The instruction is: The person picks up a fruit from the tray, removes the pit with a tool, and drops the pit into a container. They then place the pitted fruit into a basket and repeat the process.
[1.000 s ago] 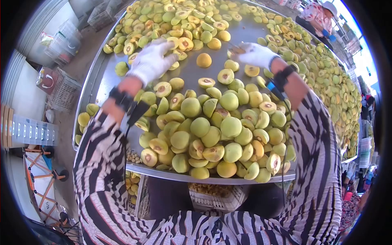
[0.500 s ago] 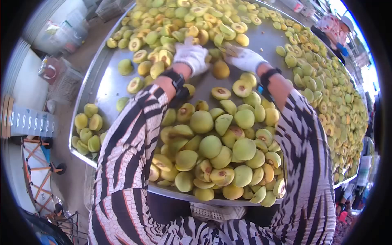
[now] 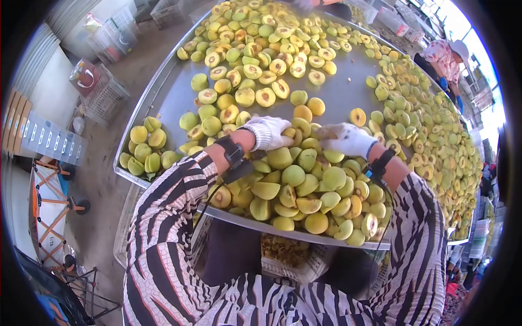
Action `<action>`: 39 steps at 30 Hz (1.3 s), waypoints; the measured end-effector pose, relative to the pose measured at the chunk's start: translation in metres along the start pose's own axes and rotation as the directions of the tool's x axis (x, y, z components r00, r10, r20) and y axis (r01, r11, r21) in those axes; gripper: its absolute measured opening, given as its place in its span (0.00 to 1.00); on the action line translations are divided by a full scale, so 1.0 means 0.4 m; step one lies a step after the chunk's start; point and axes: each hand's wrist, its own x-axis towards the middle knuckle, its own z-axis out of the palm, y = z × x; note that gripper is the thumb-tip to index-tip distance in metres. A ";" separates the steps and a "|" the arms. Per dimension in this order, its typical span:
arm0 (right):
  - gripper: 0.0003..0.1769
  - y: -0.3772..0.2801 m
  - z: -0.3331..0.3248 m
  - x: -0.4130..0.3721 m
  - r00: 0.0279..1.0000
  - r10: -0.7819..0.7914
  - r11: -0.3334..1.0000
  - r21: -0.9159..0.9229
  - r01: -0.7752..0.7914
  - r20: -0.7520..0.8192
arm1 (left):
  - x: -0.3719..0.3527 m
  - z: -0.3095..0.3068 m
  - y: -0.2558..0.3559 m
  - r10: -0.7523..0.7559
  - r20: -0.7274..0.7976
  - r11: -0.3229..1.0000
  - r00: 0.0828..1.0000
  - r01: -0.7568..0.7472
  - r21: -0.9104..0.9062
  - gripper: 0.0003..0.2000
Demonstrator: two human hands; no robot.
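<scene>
My left hand [image 3: 270,132], in a white knit glove, rests against greenish-yellow peach halves [image 3: 299,127] with its fingers slightly bent, not closed round any. Across from it, my right hand [image 3: 345,139], gloved too, reaches inward with fingers stretched along the same fruit. The halves lie between both palms. Just below them a dense heap of peach halves [image 3: 307,187] fills the near edge of the metal table [image 3: 182,95]. Some show brown pit hollows, others their rounded green skin. Parts of the fingertips are hidden among the fruit.
More peach halves spread over the far side [image 3: 261,32] and the right side [image 3: 435,146]. A small cluster [image 3: 144,146] lies at the left corner. Under the edge stands a crate [image 3: 283,266] with brown bits. A person [image 3: 443,60] works at far right.
Both hands have come back from the middle of the table to the near heap, with peach halves between them. The view has shifted, showing more of the far side.
</scene>
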 end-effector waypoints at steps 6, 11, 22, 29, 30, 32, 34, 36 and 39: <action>0.29 -0.045 0.086 -0.162 0.966 -0.113 0.988 0.075 0.134 -0.232 | -0.088 0.003 0.074 0.228 -0.180 0.964 0.957 -0.196 0.178 0.24; 0.23 -0.088 0.153 -0.346 0.835 0.164 0.891 0.442 0.104 -0.526 | -0.252 0.032 0.134 0.347 -0.526 0.899 0.777 -0.436 -0.050 0.24; 0.28 -0.281 0.504 -0.677 0.843 0.459 0.075 0.958 0.277 -0.280 | -0.532 0.363 0.425 0.229 -0.588 0.587 0.776 -0.592 -0.552 0.43; 0.31 -0.317 0.568 -0.718 0.841 0.375 0.330 0.904 0.273 -0.391 | -0.546 0.447 0.480 -0.149 -0.302 -0.108 0.942 -0.319 -0.942 0.23; 0.32 -0.294 0.606 -0.688 0.785 0.299 0.480 0.796 0.368 -0.543 | -0.539 0.443 0.478 -0.174 -0.181 -0.414 0.968 -0.238 -0.879 0.20; 0.31 -0.290 0.621 -0.700 0.687 0.155 0.712 0.562 0.421 -0.710 | -0.536 0.430 0.457 -0.175 -0.144 -0.640 0.974 -0.224 -0.735 0.18; 0.28 -0.326 0.575 -0.777 0.726 0.277 0.808 0.562 0.179 -0.629 | -0.561 0.405 0.445 -0.137 -0.204 -0.659 0.969 -0.243 -0.712 0.17; 0.25 -0.332 0.567 -0.798 0.750 0.342 0.823 0.566 0.052 -0.566 | -0.573 0.395 0.434 -0.089 -0.307 -0.585 0.948 -0.299 -0.754 0.17; 0.25 -0.350 0.569 -0.815 0.780 0.291 0.842 0.535 0.066 -0.555 | -0.595 0.399 0.444 -0.054 -0.313 -0.577 0.948 -0.285 -0.766 0.18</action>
